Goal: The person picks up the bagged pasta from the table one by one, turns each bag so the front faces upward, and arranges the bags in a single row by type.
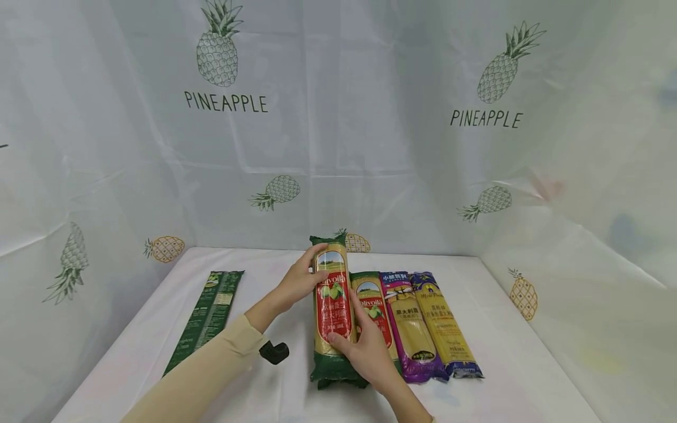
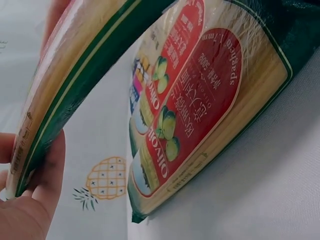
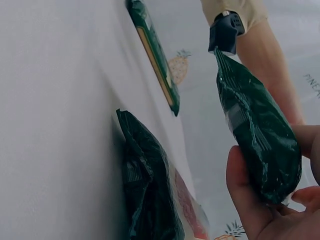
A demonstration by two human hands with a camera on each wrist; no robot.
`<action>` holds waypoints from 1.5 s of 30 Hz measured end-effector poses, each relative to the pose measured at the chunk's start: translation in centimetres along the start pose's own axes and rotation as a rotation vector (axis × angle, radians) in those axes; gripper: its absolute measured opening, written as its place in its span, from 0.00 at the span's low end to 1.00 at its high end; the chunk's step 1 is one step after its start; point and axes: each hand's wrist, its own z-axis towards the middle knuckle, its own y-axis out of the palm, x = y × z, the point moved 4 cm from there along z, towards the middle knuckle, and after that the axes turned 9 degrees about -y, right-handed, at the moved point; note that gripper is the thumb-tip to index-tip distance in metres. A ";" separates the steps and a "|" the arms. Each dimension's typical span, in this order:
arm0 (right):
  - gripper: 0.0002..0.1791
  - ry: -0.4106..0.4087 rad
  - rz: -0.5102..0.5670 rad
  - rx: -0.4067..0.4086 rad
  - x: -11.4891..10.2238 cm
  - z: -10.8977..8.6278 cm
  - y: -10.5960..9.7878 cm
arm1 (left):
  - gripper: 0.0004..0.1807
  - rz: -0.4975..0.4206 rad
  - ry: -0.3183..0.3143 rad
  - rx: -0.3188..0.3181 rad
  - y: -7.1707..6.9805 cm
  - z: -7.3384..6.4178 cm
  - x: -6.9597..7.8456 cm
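Observation:
A spaghetti packet (image 1: 334, 305) with green ends and a red label is held above the table, label toward me. My left hand (image 1: 296, 283) grips its upper left edge. Lower down, my right hand (image 1: 372, 351) grips the right side, its thumb on the front. In the left wrist view, two matching spaghetti packets (image 2: 210, 85) lie beneath, apart from the raised one. The right wrist view shows the green end of the held packet (image 3: 260, 135) between thumb and fingers. Most of the nearest lying packet is hidden from the head view.
A purple-edged pasta packet (image 1: 412, 329) and a yellow and blue one (image 1: 444, 323) lie side by side at the right. At the left lies a dark green packet (image 1: 208, 314). A white pineapple-print sheet (image 1: 370, 147) hangs behind the white table (image 1: 280, 399).

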 end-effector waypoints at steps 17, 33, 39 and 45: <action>0.47 0.161 0.168 -0.175 0.7 -0.5 -1.1 | 0.35 -0.201 -0.058 -0.108 -0.4 0.1 -0.6; 0.47 0.162 0.365 -0.208 0.7 -0.8 0.5 | 0.36 0.020 -0.094 -0.076 -0.9 -0.4 -2.0; 0.46 0.158 0.362 -0.200 0.6 -0.7 1.5 | 0.38 0.128 -0.108 -0.070 -2.0 0.0 -2.9; 0.46 0.133 0.301 -0.190 0.1 0.0 2.7 | 0.39 0.117 -0.130 -0.087 -3.7 0.5 -3.7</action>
